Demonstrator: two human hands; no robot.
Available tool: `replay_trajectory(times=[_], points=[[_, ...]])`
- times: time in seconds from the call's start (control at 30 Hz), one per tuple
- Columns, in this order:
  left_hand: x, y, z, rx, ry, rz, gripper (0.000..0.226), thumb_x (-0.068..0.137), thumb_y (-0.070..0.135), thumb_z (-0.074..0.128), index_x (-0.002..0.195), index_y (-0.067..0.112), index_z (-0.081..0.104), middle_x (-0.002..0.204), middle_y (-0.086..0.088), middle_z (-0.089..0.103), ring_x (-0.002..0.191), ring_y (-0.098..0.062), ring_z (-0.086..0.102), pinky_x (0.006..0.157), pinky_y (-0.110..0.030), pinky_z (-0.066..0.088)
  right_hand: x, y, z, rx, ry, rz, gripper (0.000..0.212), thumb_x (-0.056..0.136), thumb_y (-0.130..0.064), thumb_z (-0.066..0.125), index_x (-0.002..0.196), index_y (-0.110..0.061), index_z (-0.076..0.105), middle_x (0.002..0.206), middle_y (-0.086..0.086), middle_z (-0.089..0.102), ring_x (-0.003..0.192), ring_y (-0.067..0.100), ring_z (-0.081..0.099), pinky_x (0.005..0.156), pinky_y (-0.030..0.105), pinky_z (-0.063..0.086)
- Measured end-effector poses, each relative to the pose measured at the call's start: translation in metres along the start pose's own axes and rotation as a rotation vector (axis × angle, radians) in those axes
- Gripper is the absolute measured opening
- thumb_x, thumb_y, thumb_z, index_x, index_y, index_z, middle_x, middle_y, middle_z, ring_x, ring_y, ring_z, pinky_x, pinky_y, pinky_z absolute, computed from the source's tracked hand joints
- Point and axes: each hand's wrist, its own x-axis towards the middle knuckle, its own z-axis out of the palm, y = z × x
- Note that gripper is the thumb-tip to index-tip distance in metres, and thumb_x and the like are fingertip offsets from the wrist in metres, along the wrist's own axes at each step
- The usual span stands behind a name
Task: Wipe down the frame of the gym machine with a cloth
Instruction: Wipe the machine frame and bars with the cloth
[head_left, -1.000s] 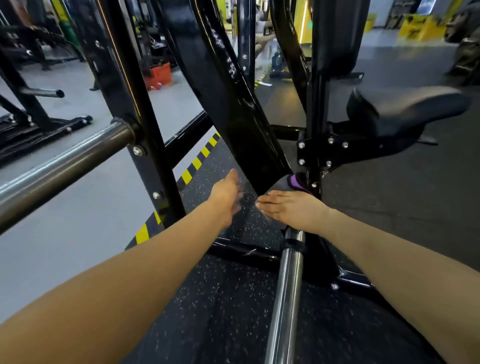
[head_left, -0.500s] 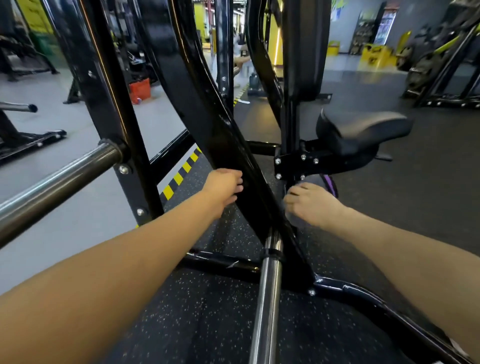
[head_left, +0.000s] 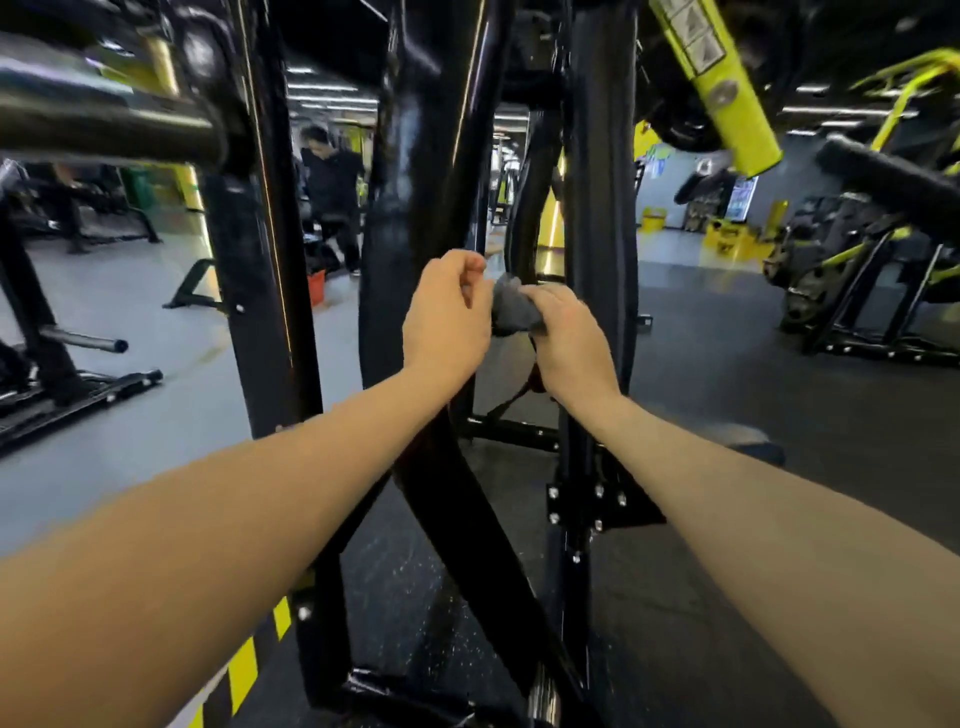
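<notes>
Holding: the right hand (head_left: 563, 338) has its grip curled round a bunched grey cloth (head_left: 511, 306), fingers wrapped over the wad
Left hand: the left hand (head_left: 448, 317) sits at 9 o'clock of the cloth, fingers curled loosely; its fingertips are just beside the cloth's edge, and I cannot tell whether they pinch it or only touch it
Cloth position: raised in mid-air at the centre of the view, between the curved black beam (head_left: 415, 208) at its 9 o'clock and the black upright post (head_left: 597, 182) at its 3 o'clock; it seems to press on neither
Step in hand: by my reading the cloth is being gathered or refolded between the two hands, not drawn along metal
Done: nothing here proves any part wiped; the black paint is glossy all over, with no streak or damp band to mark a finished stretch
Left: judging from this, the whole frame may remain, namely the beam, the post, the bolted bracket (head_left: 597, 504) at 5 o'clock and the base tube (head_left: 405, 686) at 6 o'clock near the floor
Surroundings: a chrome bar (head_left: 104, 124) at 10 o'clock, a yellow lever arm (head_left: 722, 88) at 1 o'clock, hazard striping (head_left: 244, 670) on the floor at 7 o'clock, and a blurred person (head_left: 332, 192) far off at 11 o'clock
Progress: early or mid-task, as a guess, with the wiping contact not yet made
</notes>
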Motion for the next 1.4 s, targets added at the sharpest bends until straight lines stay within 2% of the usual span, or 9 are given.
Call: replay_trajectory(times=[0.17, 0.47, 0.67, 0.77, 0.83, 0.97, 1.07, 1.23, 1.4], points=[[0.071, 0.076, -0.038, 0.025, 0.082, 0.052, 0.020, 0.098, 0.019, 0.046, 0.115, 0.015, 0.057, 0.105, 0.006, 0.048, 0.078, -0.001, 0.048, 0.071, -0.013, 0.034, 0.081, -0.066, -0.061, 0.227, 0.108, 0.142, 0.026, 0.098, -0.009, 0.046, 0.120, -0.013, 0.058, 0.110, 0.004, 0.053, 0.098, 0.018, 0.052, 0.076, 0.022, 0.038], [0.203, 0.215, -0.111, 0.157, 0.085, 0.163, 0.024, 0.098, 0.020, 0.048, 0.120, 0.013, 0.057, 0.117, -0.003, 0.052, 0.103, -0.017, 0.053, 0.077, -0.022, 0.036, 0.223, -0.141, -0.189, 0.203, 0.201, 0.283, 0.034, 0.096, -0.009, 0.050, 0.130, -0.006, 0.050, 0.127, 0.012, 0.049, 0.113, 0.024, 0.050, 0.083, 0.017, 0.032], [0.270, 0.274, -0.151, 0.236, 0.003, 0.253, 0.027, 0.095, 0.013, 0.050, 0.121, 0.011, 0.056, 0.124, -0.007, 0.050, 0.109, -0.023, 0.052, 0.085, -0.031, 0.043, 0.269, -0.181, -0.229, 0.351, 0.261, 0.569, 0.017, 0.097, -0.012, 0.050, 0.109, -0.003, 0.057, 0.105, 0.014, 0.061, 0.097, 0.024, 0.055, 0.072, 0.020, 0.032], [0.269, 0.274, -0.153, 0.264, -0.068, 0.280, 0.030, 0.092, 0.008, 0.052, 0.122, 0.011, 0.056, 0.127, -0.006, 0.050, 0.114, -0.021, 0.050, 0.088, -0.025, 0.037, 0.276, -0.192, -0.228, 0.494, 0.347, 0.725, 0.016, 0.097, -0.013, 0.049, 0.105, -0.004, 0.060, 0.097, 0.012, 0.060, 0.091, 0.022, 0.055, 0.073, 0.024, 0.037], [0.260, 0.266, -0.151, 0.290, -0.120, 0.305, 0.034, 0.091, 0.006, 0.053, 0.124, 0.012, 0.056, 0.129, -0.004, 0.049, 0.116, -0.020, 0.049, 0.090, -0.023, 0.036, 0.281, -0.197, -0.225, 0.560, 0.404, 0.763, 0.023, 0.098, -0.014, 0.049, 0.114, -0.002, 0.060, 0.107, 0.015, 0.063, 0.098, 0.024, 0.058, 0.078, 0.025, 0.041], [0.243, 0.246, -0.148, 0.349, -0.219, 0.309, 0.042, 0.092, 0.007, 0.053, 0.133, 0.016, 0.049, 0.137, 0.004, 0.043, 0.121, -0.013, 0.045, 0.087, -0.013, 0.032, 0.280, -0.203, -0.202, 0.421, 0.344, 0.666, 0.044, 0.099, -0.015, 0.045, 0.142, -0.005, 0.041, 0.142, 0.013, 0.045, 0.126, 0.025, 0.046, 0.101, 0.030, 0.037], [0.235, 0.234, -0.147, 0.380, -0.249, 0.293, 0.045, 0.092, 0.008, 0.052, 0.136, 0.017, 0.047, 0.140, 0.005, 0.040, 0.120, -0.012, 0.045, 0.084, -0.008, 0.029, 0.263, -0.194, -0.187, 0.319, 0.266, 0.586, 0.046, 0.099, -0.010, 0.045, 0.144, -0.005, 0.037, 0.147, 0.010, 0.039, 0.131, 0.024, 0.042, 0.103, 0.027, 0.034], [0.225, 0.223, -0.142, 0.421, -0.292, 0.282, 0.049, 0.091, 0.007, 0.053, 0.138, 0.017, 0.045, 0.144, 0.004, 0.037, 0.113, -0.017, 0.053, 0.089, -0.021, 0.041, 0.245, -0.175, -0.200, 0.253, 0.033, 0.577, 0.026, 0.095, -0.005, 0.047, 0.120, -0.003, 0.055, 0.117, 0.015, 0.059, 0.109, 0.029, 0.057, 0.087, 0.034, 0.046], [0.222, 0.216, -0.145, 0.479, -0.316, 0.369, 0.058, 0.084, 0.002, 0.057, 0.140, 0.014, 0.044, 0.143, 0.000, 0.040, 0.117, -0.021, 0.053, 0.096, -0.029, 0.043, 0.281, -0.202, -0.211, 0.228, 0.228, 0.504, 0.052, 0.099, -0.012, 0.043, 0.148, -0.004, 0.025, 0.148, 0.012, 0.032, 0.129, 0.025, 0.042, 0.101, 0.027, 0.036]])
